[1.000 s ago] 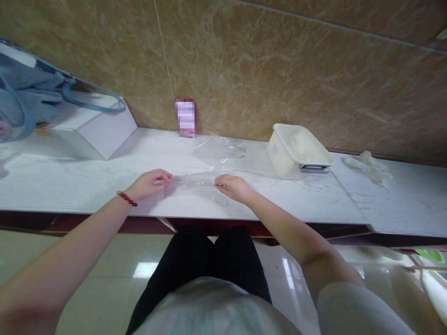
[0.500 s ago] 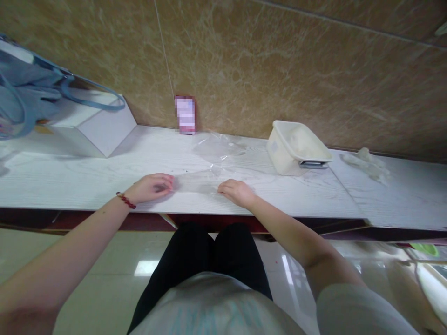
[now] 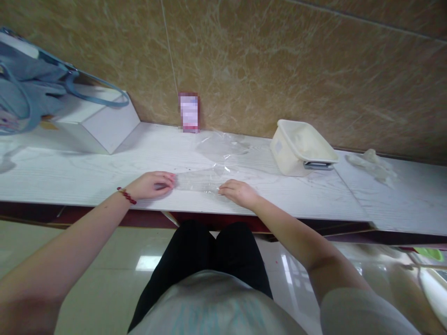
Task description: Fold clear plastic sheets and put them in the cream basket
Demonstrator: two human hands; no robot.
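Observation:
A clear plastic bag (image 3: 199, 180) lies crinkled on the white wood-grain counter (image 3: 296, 197), its see-through film spreading back toward the wall. My left hand (image 3: 153, 184), with a dark red bead bracelet (image 3: 126, 195) at the wrist, pinches the left end of the film. On the other side my right hand (image 3: 239, 191) has its fingers pressed together on the film's near right edge. The stretch of film between both hands lies roughly flat. Its exact outline is hard to make out against the counter.
A phone (image 3: 189, 112) leans on the brown marbled wall. To the right stand a cream plastic bin (image 3: 288, 151) and a crumpled translucent glove-like piece (image 3: 373, 163). At the left a blue bag (image 3: 31, 88) rests on a white box (image 3: 111, 122).
Both hands stay almost in place on the film, which shows slightly more creases near my right fingers. The whole view has shifted a little.

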